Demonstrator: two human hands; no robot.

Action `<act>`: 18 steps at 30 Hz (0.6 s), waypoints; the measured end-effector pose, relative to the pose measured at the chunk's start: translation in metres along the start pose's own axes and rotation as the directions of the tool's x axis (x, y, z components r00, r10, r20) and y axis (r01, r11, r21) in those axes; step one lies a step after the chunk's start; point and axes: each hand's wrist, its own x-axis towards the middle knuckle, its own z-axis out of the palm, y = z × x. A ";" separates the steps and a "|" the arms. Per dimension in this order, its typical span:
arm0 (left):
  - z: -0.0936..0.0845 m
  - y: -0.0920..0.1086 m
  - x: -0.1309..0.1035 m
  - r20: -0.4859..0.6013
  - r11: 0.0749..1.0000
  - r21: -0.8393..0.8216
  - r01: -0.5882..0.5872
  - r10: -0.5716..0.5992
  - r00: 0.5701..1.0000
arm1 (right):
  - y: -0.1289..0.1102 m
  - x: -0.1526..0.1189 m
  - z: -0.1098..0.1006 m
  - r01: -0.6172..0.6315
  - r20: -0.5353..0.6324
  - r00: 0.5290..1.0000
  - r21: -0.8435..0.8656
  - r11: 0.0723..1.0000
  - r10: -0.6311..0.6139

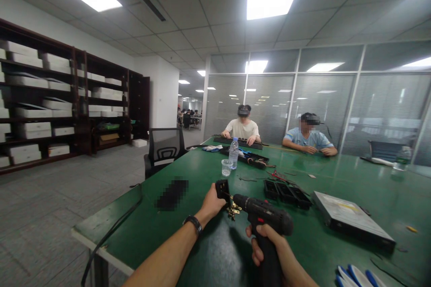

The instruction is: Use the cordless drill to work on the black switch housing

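Observation:
My right hand (267, 244) is wrapped round the grip of a black cordless drill (264, 213), whose chuck points left. A small black plastic housing (222, 189) stands tilted in my left hand (213, 202), its open side facing right. The drill's thin bit reaches the housing's edge; whether it touches a screw is too small to tell. Just below the bit, a pile of brass-coloured metal pieces (233, 210) lies on the green table (151, 228). My left wrist wears a dark band.
Black plastic trays (286, 193) and a flat silver metal box (352, 217) lie to the right. A clear cup (226, 168) and water bottle (233, 153) stand ahead. Blue-white gloves (358, 276) lie near right. Two people sit opposite. A cable (111, 226) hangs over the left edge.

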 end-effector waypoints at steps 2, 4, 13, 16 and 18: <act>-0.001 0.001 0.000 0.002 1.000 0.009 0.008 -0.008 1.000 | 0.000 0.000 0.000 -0.001 0.003 1.000 0.001 1.000 0.001; -0.001 0.001 -0.001 0.005 1.000 0.015 0.006 -0.006 1.000 | -0.001 0.000 0.000 0.000 0.005 1.000 -0.004 1.000 0.000; -0.001 -0.001 0.000 0.011 0.999 0.035 -0.026 0.026 1.000 | -0.002 -0.003 0.002 0.009 -0.012 1.000 -0.029 1.000 -0.009; -0.001 0.000 -0.001 0.008 0.999 0.038 -0.032 0.032 0.999 | -0.003 -0.005 0.004 0.010 -0.014 1.000 -0.035 0.999 -0.010; -0.001 0.000 -0.001 0.008 0.999 0.033 -0.030 0.030 1.000 | -0.003 -0.005 0.004 0.015 -0.012 1.000 -0.029 0.999 -0.016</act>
